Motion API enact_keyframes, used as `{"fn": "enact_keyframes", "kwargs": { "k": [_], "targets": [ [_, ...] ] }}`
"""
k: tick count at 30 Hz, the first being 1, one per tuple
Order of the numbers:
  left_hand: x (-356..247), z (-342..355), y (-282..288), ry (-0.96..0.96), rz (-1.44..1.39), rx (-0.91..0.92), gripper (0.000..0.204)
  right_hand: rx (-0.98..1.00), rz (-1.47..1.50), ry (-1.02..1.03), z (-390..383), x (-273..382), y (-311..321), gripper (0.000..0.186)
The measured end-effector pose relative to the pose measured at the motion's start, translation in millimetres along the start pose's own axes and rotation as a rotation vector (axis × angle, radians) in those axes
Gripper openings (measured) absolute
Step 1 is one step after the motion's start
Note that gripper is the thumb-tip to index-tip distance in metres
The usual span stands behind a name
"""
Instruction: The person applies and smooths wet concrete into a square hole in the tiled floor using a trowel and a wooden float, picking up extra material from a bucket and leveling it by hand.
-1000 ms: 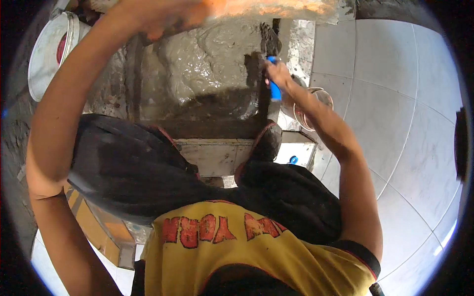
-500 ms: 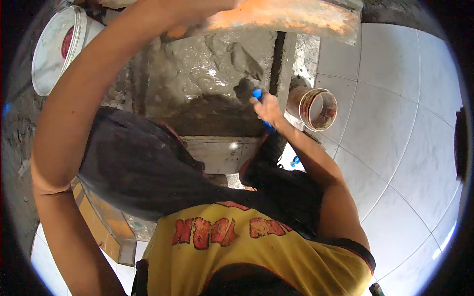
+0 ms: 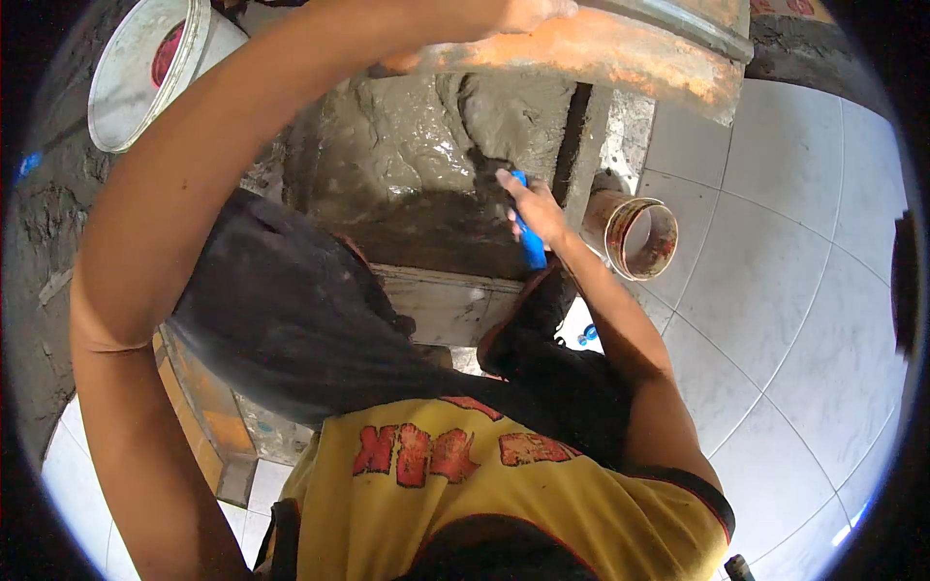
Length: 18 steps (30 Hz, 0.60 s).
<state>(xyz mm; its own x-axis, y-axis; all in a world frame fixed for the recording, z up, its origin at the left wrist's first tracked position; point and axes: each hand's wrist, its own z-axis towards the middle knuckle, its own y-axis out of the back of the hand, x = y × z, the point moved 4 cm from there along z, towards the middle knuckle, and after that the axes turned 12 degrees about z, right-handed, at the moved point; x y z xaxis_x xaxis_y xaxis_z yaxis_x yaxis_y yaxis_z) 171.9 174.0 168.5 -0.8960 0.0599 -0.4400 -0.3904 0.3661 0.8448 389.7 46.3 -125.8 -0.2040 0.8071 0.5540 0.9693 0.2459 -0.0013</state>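
Note:
Wet grey cement (image 3: 397,121) lies spread in a shallow rectangular bed in front of me, smoother and shinier on its far part. My right hand (image 3: 535,215) is closed round the blue handle of a trowel (image 3: 531,247) at the bed's right side. The trowel's metal end, smeared with cement, points away from me into the wet layer; its blade is hard to make out there. My left hand (image 3: 538,14) reaches across to a worn orange and grey board (image 3: 620,58) at the far side and touches it. The top edge cuts off most of its fingers.
A cement-stained pail (image 3: 644,240) lies tipped right of the bed, on pale floor tiles (image 3: 765,290). At the far left is a white bucket (image 3: 126,82) with something red inside. My knees and dark trousers (image 3: 281,310) are close to the bed's near edge.
The whole view has shifted slightly, so things sit further right and lower. The trowel has turned in my right hand, showing less blade. My left hand stays at the board.

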Motion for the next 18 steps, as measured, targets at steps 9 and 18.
{"fn": "enact_keyframes", "kwargs": {
  "k": [9, 18],
  "targets": [
    [-1, 6, -1, 0.026, 0.062, 0.083, 0.038, -0.466, -1.043, 0.580, 78, 8, 26, 0.053],
    [3, 21, -2, -0.200, 0.006, -0.117, 0.032, -0.354, -1.105, 0.676, 106, -37, 76, 0.058]
  ]
}}
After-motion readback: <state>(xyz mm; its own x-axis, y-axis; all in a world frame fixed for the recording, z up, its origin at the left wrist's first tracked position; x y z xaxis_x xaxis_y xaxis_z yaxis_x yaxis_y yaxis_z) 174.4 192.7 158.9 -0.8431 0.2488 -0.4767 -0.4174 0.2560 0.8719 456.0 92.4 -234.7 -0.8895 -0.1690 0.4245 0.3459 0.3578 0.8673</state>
